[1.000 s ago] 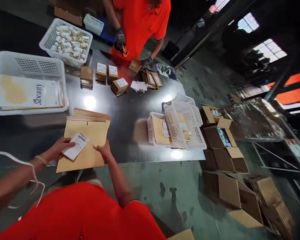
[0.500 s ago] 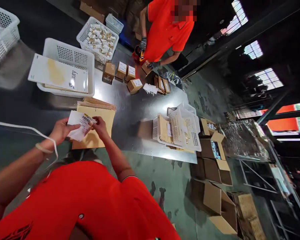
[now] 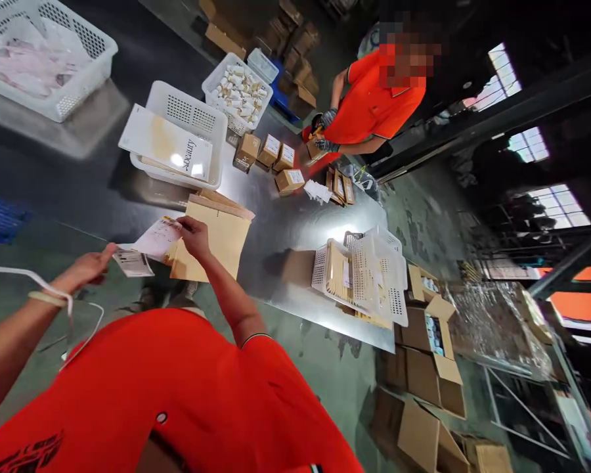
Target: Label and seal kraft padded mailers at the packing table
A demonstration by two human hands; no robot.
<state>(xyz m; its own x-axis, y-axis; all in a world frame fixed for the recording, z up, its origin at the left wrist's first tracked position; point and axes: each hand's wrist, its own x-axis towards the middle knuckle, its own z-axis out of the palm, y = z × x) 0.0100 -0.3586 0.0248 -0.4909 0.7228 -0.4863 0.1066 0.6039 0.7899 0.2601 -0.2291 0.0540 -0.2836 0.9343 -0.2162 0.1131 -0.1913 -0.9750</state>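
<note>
My left hand [image 3: 94, 265] is closed, with thumb and fingers pinching the left end of a printed label [image 3: 136, 263]. My right hand [image 3: 195, 235] is closed too, pinching the upper right edge of a thin pinkish-white sheet [image 3: 156, 239]. Sheet and label overlap between the hands; whether they are one piece or two I cannot tell. Under my right hand lies a stack of kraft envelopes [image 3: 220, 242] at the table edge, their flaps toward the far side.
Beyond the envelopes, a white basket [image 3: 221, 125] carries a printed white board [image 3: 170, 146]. A basket of bottles [image 3: 241, 95] and small brown boxes [image 3: 289, 180] stand farther back. Baskets with envelopes [image 3: 320, 266] sit right. A co-worker [image 3: 369, 98] in gloves stands opposite. A white cable [image 3: 24, 270] crosses my left forearm.
My left hand has moved left and down, away from my right hand, drawing the paper out between them. The view has shifted left. The co-worker's hands have drawn closer together.
</note>
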